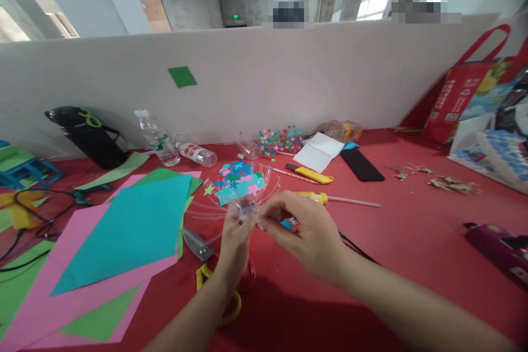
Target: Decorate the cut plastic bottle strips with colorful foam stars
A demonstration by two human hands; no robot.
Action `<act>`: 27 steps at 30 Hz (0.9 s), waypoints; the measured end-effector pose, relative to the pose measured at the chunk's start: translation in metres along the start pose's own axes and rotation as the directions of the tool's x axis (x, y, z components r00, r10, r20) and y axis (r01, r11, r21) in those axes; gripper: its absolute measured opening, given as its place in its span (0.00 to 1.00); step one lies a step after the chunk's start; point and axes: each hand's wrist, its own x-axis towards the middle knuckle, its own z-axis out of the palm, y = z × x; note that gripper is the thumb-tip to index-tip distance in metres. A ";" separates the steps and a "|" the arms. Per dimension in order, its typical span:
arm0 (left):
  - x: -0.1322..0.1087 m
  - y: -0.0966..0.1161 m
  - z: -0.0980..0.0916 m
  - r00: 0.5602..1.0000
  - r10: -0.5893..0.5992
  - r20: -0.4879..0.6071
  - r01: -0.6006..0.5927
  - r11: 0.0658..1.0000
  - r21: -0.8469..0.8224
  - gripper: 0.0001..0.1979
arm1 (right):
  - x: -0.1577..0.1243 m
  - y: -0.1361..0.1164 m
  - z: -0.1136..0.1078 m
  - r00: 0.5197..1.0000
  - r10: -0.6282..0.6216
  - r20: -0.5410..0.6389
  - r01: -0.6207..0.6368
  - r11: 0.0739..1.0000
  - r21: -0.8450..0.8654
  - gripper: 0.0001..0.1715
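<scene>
My left hand is closed around a clear plastic bottle piece, with thin clear strips spreading out around it. Thumb and fingers of my right hand pinch together at the right edge of this piece; anything tiny between them is too small to make out. Just beyond the hands lie blue, green and pink paper cutouts. Scissors with yellow handles rest beside my left wrist, partly behind it. Past my right hand, a yellow tool with a translucent stick is partly hidden.
Coloured paper sheets cover the left of the red table. Along the white partition are a black flask, plastic bottles and star confetti. A yellow cutter, a black phone and a purple device lie rightward.
</scene>
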 end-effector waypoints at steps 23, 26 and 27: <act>0.002 0.002 0.002 1.000 0.016 0.025 -0.017 0.999 0.036 0.14 | -0.002 0.006 -0.004 0.974 -0.224 0.019 0.219 0.928 -0.301 0.04; 0.003 0.002 0.002 1.000 0.008 0.024 -0.009 1.000 0.030 0.14 | 0.000 0.004 -0.007 0.968 -0.249 0.036 0.247 0.912 -0.328 0.04; 0.003 0.002 0.002 1.000 0.007 0.028 -0.008 1.000 0.024 0.14 | 0.000 0.003 -0.008 0.966 -0.257 0.038 0.254 0.906 -0.338 0.05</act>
